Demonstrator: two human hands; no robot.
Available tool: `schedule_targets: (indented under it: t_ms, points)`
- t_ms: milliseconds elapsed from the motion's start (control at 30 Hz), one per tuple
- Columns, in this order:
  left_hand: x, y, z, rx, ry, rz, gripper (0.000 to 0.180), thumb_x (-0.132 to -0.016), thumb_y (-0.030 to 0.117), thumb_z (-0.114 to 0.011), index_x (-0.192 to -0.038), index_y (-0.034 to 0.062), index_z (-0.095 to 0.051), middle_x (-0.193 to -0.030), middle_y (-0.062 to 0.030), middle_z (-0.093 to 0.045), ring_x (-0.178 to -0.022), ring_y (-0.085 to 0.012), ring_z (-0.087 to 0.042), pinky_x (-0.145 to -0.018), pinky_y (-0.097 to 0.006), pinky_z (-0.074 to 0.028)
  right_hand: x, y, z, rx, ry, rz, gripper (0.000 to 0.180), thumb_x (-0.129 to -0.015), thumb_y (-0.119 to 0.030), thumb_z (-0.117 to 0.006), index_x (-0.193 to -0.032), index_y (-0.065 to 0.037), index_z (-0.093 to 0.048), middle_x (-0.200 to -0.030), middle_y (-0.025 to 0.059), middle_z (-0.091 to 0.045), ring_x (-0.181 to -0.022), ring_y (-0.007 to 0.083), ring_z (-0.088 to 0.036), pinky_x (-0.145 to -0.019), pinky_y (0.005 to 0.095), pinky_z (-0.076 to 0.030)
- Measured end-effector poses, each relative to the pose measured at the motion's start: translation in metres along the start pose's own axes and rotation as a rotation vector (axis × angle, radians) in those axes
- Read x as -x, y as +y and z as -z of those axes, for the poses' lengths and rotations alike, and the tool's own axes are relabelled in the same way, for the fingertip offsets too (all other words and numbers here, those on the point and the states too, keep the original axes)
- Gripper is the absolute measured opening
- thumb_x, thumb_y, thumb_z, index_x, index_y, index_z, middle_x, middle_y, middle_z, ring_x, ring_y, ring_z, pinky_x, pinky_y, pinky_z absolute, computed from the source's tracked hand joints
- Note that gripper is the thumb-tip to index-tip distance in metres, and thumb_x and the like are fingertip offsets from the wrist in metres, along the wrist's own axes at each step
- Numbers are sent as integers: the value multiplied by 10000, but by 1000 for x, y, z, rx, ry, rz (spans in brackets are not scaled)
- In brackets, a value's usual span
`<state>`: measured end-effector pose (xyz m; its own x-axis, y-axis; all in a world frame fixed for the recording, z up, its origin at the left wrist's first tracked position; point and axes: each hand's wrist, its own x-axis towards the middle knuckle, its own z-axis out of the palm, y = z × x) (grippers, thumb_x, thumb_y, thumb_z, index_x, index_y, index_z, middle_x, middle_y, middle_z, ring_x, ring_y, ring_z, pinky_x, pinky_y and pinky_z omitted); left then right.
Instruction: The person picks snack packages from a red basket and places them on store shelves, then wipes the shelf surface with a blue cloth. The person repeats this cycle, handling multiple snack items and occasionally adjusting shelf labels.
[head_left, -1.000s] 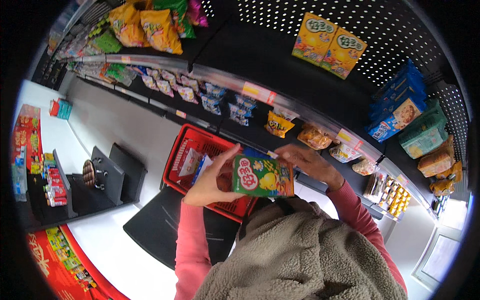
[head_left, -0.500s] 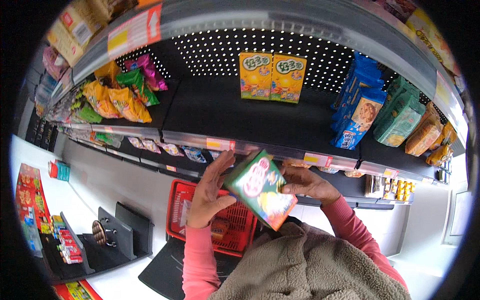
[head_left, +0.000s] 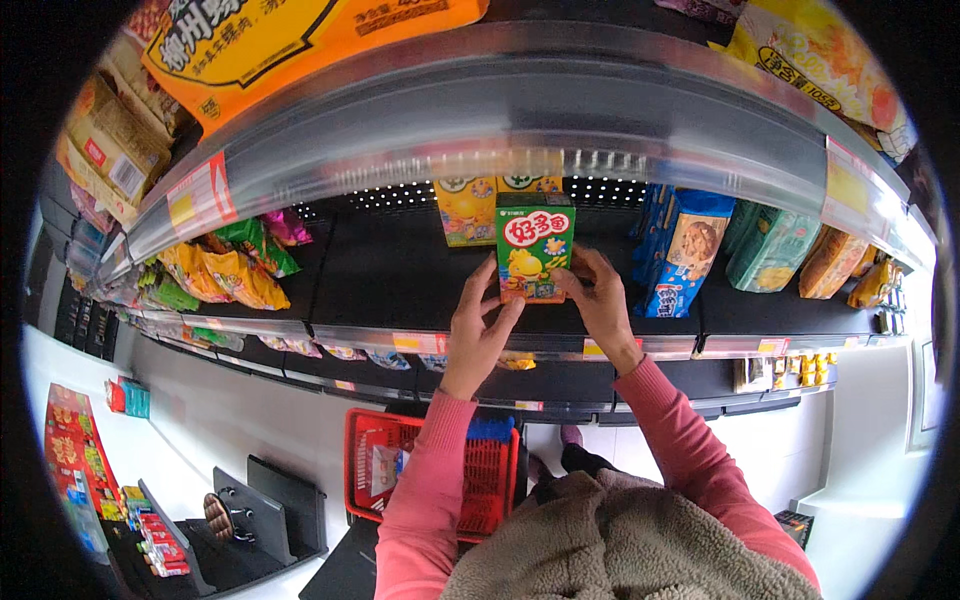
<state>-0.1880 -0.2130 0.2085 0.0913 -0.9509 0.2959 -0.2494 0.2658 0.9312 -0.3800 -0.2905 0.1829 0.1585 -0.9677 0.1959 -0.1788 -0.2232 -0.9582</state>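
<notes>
Upright above the black shelf is a green snack box (head_left: 533, 238) with a yellow cartoon shape on its front. My right hand (head_left: 603, 308) grips its right side, the thumb over the lower front corner. At the box's lower left edge, my left hand (head_left: 477, 327) closes in with its fingers against the side. Behind the green box stand two yellow snack boxes: the left yellow box (head_left: 463, 215) is partly covered, and only the top of the right yellow box (head_left: 530, 184) shows. Whether the green box rests on the shelf board is hard to see.
An upper shelf edge (head_left: 560, 105) overhangs my hands. Blue biscuit packs (head_left: 688, 255) and green packs (head_left: 772, 250) stand to the right; bagged snacks (head_left: 215, 275) lie to the left. Below me are a red basket (head_left: 353, 470) and a black display rack (head_left: 300, 510).
The green box has gone up and forward from in front of my body to the shelf and is now upright. My left hand has come onto its side. The view has shifted closer.
</notes>
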Motion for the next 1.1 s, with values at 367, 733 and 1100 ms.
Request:
schedule_targets:
  t_ms: [367, 733, 1100]
  points:
    - [-43, -43, -13, -11, 52, -24, 692, -1002, 177, -716, -1593, 73, -371, -1501, -166, -508, -1293, -246, -596, -1072, -387, -514, -35, 26, -15, 40, 131, 157, 394, -952, -58, -754, -1300, 0, -578, -1187, 126, -690, -1075, 190, -678, -872, 318, -592]
    - [-36, -35, -18, -30, 159, -63, 631, -1007, 131, -694, -1566, 55, -413, -1501, -163, -520, -1313, -278, -590, -1081, -399, -517, -29, 19, -14, -21, 123, 113, 466, -945, -76, -773, -1341, -9, -537, -1181, 130, -668, -1106, 216, -666, -876, 332, -594]
    - [224, -109, 59, -353, 836, 232, 329, -993, 1, -612, -1322, 9, -593, -1248, -124, -608, -1051, -213, -620, -868, -311, -507, 78, -29, 13, 224, -82, 323, 296, -936, 10, -706, -1217, -5, -612, -1009, 120, -648, -838, 200, -640, -716, 333, -542]
